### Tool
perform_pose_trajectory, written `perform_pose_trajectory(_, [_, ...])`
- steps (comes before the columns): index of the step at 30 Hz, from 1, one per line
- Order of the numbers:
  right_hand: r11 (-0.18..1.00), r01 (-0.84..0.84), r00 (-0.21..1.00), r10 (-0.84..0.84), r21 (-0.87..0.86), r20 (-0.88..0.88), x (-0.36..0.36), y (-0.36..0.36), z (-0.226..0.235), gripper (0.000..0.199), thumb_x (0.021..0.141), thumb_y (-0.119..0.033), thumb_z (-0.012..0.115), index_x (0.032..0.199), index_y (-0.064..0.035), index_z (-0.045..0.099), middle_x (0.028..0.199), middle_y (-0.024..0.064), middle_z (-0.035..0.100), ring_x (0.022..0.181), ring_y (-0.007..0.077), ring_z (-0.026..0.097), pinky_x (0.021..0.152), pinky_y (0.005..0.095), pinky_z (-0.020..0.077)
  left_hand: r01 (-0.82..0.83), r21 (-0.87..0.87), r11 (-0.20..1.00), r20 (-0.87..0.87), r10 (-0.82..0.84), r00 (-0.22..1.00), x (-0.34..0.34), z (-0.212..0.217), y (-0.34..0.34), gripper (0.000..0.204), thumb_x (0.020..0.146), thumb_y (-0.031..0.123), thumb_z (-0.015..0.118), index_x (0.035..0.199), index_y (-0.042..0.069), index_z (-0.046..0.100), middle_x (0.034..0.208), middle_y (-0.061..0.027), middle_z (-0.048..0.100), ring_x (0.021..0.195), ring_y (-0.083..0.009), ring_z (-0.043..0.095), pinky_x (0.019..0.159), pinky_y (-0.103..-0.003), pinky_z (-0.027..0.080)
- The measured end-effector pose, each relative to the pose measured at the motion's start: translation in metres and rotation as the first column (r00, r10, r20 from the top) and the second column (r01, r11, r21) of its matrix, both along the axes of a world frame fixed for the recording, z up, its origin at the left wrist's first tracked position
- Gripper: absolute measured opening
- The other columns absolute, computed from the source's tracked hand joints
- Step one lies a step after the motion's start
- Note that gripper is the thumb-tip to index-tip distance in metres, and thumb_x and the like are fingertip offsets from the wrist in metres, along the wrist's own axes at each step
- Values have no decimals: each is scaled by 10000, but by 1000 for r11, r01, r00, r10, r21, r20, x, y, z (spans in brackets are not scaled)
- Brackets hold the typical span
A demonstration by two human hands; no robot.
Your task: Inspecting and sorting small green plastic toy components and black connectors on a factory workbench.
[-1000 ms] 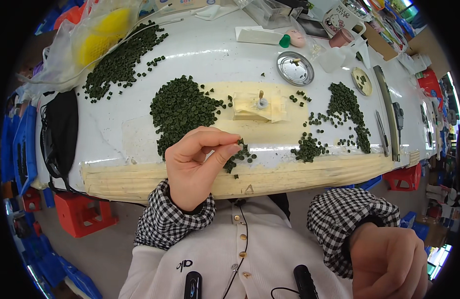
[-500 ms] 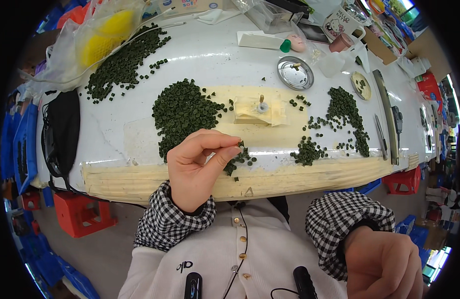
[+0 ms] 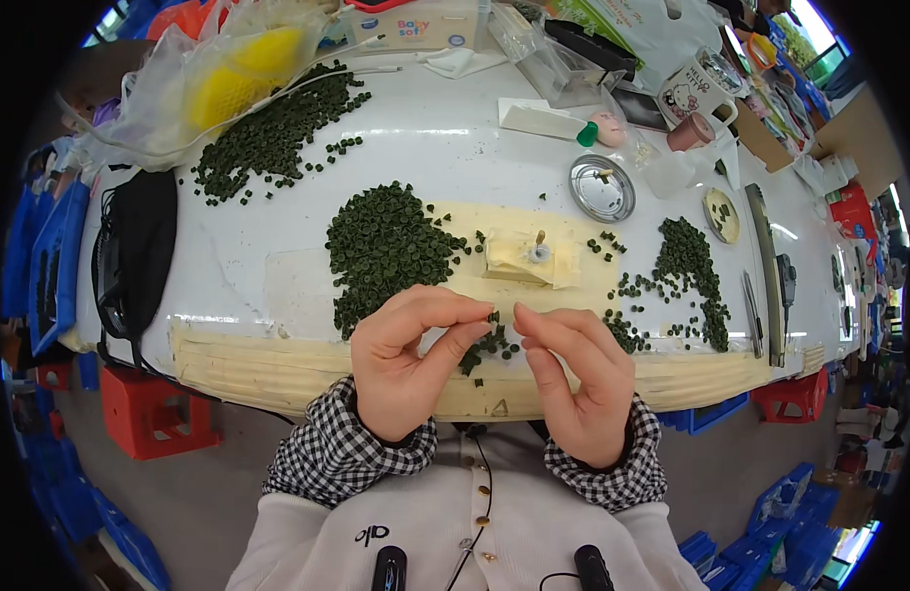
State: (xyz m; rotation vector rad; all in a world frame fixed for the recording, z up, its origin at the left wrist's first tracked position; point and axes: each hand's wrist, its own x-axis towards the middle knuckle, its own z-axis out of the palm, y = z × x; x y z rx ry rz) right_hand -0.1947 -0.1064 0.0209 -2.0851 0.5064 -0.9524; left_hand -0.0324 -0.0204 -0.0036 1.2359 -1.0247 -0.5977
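My left hand (image 3: 411, 360) is raised over the front of the table, its thumb and index finger pinching a small dark green cone-like piece (image 3: 493, 317). Facing it, my right hand (image 3: 583, 379) has its index fingertip a short gap from that piece. Its thumb sits lower, apart from the index finger, and nothing shows between them. Behind my left hand lies a large pile of the same green pieces (image 3: 391, 241). Just beyond both hands stands a tape-covered block (image 3: 519, 264) with a small upright peg (image 3: 541, 242) on it. A few loose pieces (image 3: 485, 353) lie under my fingers.
More green pieces (image 3: 268, 138) are heaped at the far left, others (image 3: 686, 261) at the right. A round metal lid (image 3: 602, 187), a shallow dish (image 3: 721, 216), tweezers (image 3: 750, 313) and a mug (image 3: 693, 97) stand right. A black bag (image 3: 135, 246) hangs at the left edge.
My right hand has come up from the lower right to meet my left hand. My left hand still pinches the green piece. The view has shifted slightly.
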Motion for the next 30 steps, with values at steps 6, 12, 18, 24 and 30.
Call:
perform_pose_trajectory(6, [998,-58,998,58,-8,-2,5,3,-9,371,836,57,643,1207,37,629,995,145,635,778,227,625,660,275,506,6,-49,999,70,-2,998,1,-2,-1,202,809,-87,682,993,-6,705,922,-109,695,827,-177,650,730,-271,504])
perform_pose_trajectory(12, [992,-61,998,61,-112,-8,4,1,-14,388,819,63,660,1205,36,632,982,146,643,766,243,629,654,285,514,53,1,999,-2,-53,999,0,-2,-2,172,824,-69,680,981,-7,713,906,-104,693,807,-163,645,721,-258,497])
perform_pose_trajectory(18, [977,-67,998,64,-202,-24,2,-1,-15,406,797,77,665,1199,32,637,981,141,647,766,246,638,653,294,522,113,40,993,-191,-104,976,-2,-1,0,165,845,-73,666,998,-28,706,938,-96,684,847,-135,629,737,-243,487])
perform_pose_trajectory(24, [989,-81,997,82,-122,-1,3,-4,-14,423,802,77,657,1222,39,620,1002,147,640,798,254,630,685,298,520,118,25,993,-258,-108,960,-2,-2,-1,170,852,-79,657,1013,-37,692,953,-99,679,881,-140,634,758,-247,495])
perform_pose_trajectory(30, [994,-78,997,80,-80,15,4,-3,-18,413,818,71,644,1229,36,617,1001,148,636,800,252,624,690,292,516,86,28,996,-213,-78,974,-2,-1,0,166,848,-87,657,1005,-43,687,978,-111,674,895,-149,638,772,-247,502])
